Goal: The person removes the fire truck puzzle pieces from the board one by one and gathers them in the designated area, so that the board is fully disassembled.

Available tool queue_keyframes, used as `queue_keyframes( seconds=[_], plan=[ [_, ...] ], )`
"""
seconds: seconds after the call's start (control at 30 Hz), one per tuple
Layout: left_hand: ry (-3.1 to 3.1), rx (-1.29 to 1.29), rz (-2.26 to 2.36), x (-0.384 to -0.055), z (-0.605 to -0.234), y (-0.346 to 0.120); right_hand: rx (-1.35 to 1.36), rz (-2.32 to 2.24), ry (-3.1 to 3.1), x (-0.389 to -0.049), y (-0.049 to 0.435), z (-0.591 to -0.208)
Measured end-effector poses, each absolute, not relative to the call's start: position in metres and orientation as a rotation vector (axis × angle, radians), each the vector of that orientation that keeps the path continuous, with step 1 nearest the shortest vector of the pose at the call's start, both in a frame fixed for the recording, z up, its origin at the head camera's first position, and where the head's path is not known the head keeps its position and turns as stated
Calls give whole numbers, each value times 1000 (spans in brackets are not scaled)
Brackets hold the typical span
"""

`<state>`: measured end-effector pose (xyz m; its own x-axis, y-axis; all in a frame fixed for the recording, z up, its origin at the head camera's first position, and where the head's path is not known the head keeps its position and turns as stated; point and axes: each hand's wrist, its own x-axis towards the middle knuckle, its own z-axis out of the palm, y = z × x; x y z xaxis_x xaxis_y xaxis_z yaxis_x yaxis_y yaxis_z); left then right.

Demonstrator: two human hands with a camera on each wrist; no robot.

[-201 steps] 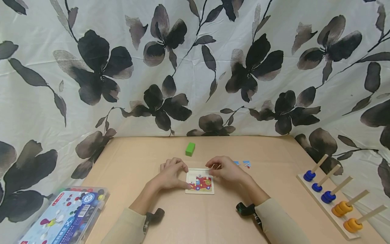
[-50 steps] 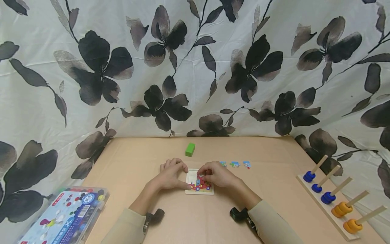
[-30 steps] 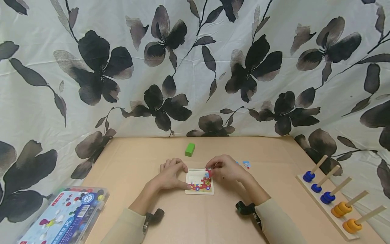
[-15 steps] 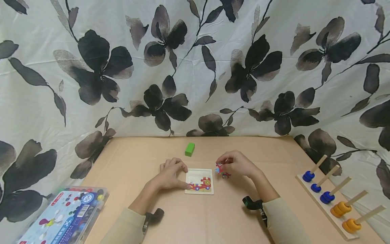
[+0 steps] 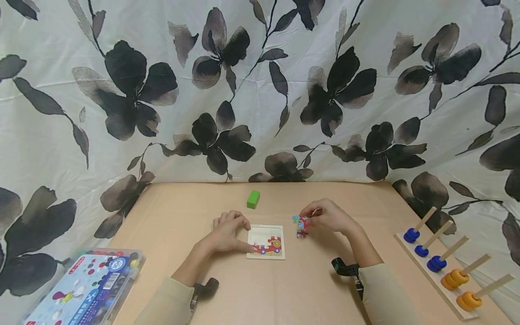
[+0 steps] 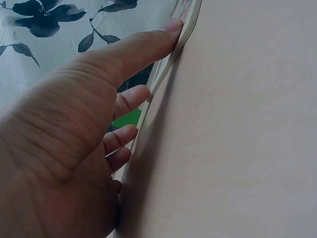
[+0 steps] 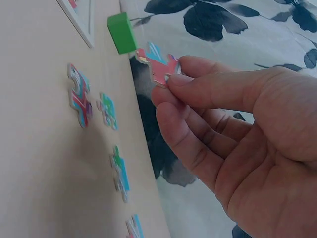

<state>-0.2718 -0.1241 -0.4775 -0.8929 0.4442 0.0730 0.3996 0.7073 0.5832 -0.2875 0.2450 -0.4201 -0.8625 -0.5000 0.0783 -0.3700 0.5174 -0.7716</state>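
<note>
A small square puzzle tray (image 5: 266,227) with a pale rim lies mid-table, red vehicle pieces in its lower part and a bare upper part. My left hand (image 5: 228,232) rests at its left side. In the left wrist view the straight thumb presses the tray's rim (image 6: 171,58), with the index fingertip at the edge. To the right of the tray, my right hand (image 5: 331,216) pinches a red and blue jigsaw piece (image 7: 159,67) between thumb and fingers, above the table. Several loose pieces lie below it, including a red-and-blue one (image 7: 80,96) and a green-and-blue one (image 7: 120,173).
Behind the tray stands a green block (image 5: 253,199). A clear plastic box (image 5: 87,289) with a printed cover is at the left. On the right, a board with slanting pegs (image 5: 447,273) carries blue and orange rings. A floral cloth (image 5: 260,90) hangs behind the table.
My right hand has lifted the red and blue jigsaw piece out of the tray and carried it right, uncovering the tray's bare upper part. The left hand stays put.
</note>
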Motion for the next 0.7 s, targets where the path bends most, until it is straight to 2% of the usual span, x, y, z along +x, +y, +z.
queue_keyframes(
  seconds=[0.7],
  plan=[
    [2838, 701, 947, -273, -480, -125, -742, -1191, 2556, -289, 268, -419]
  ],
)
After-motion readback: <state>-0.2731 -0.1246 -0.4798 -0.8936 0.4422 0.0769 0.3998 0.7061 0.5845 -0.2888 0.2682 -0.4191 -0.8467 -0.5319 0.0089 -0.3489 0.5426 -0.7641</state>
